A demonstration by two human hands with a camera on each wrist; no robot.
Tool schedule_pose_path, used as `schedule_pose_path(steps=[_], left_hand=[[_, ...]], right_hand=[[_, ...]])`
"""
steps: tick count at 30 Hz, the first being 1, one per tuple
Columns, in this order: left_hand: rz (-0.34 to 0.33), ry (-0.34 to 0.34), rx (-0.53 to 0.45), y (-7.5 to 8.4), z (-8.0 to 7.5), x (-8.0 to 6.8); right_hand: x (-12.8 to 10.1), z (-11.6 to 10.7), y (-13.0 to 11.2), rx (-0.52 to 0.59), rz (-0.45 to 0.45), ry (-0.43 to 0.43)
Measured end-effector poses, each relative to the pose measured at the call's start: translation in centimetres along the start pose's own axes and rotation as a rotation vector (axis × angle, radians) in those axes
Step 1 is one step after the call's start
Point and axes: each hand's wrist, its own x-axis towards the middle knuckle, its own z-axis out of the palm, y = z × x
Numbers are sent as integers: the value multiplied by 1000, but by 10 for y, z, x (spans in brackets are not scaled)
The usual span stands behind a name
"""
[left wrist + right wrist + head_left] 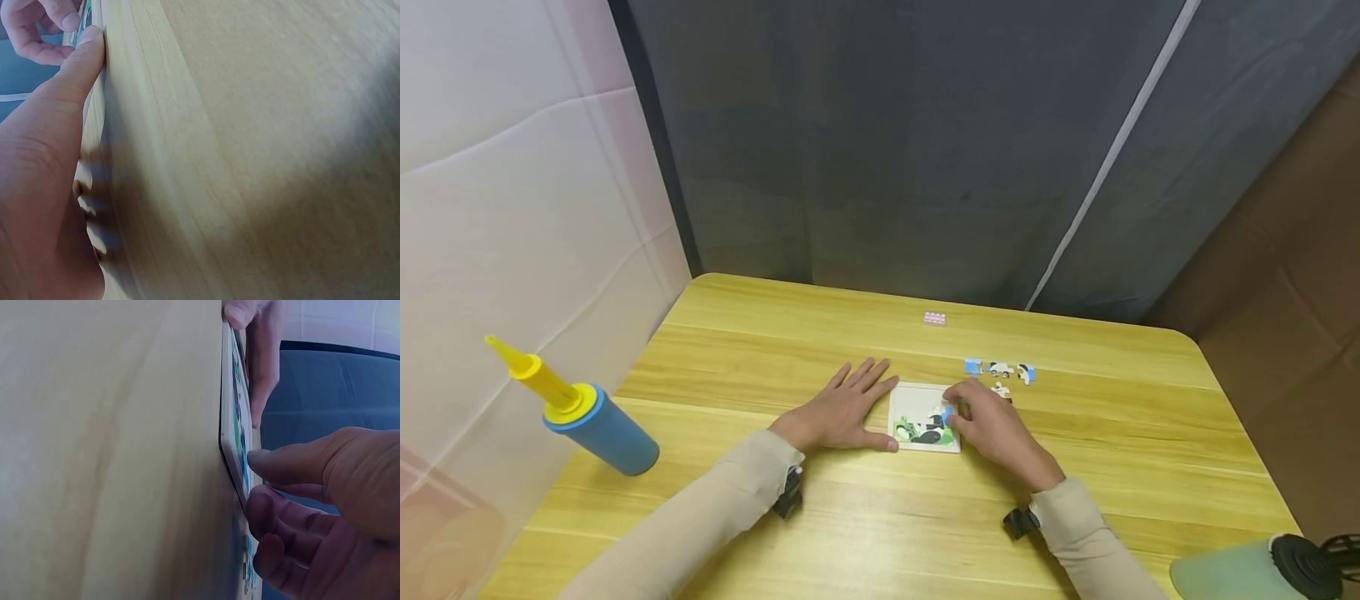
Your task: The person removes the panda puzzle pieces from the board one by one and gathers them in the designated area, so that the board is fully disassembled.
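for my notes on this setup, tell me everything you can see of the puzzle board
The puzzle board is a thin, flat, roughly square panel, off-white with a pale border; its material is unclear. Printed pieces in green, black, white and blue cover its near part, while much of the far part is bare. It lies flat on the wood-grain table. The left hand touches its left side, thumb at the near-left corner; the right hand has its thumb at the right side.
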Motion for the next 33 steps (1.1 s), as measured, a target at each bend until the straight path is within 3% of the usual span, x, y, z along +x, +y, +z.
schedule_pose_path(steps=[19, 33], left_hand=[[16, 10, 1, 2, -1, -1], [7, 8, 0, 0, 1, -1]], right_hand=[[5, -5, -6, -22, -19, -144], [4, -2, -6, 13, -16, -139]])
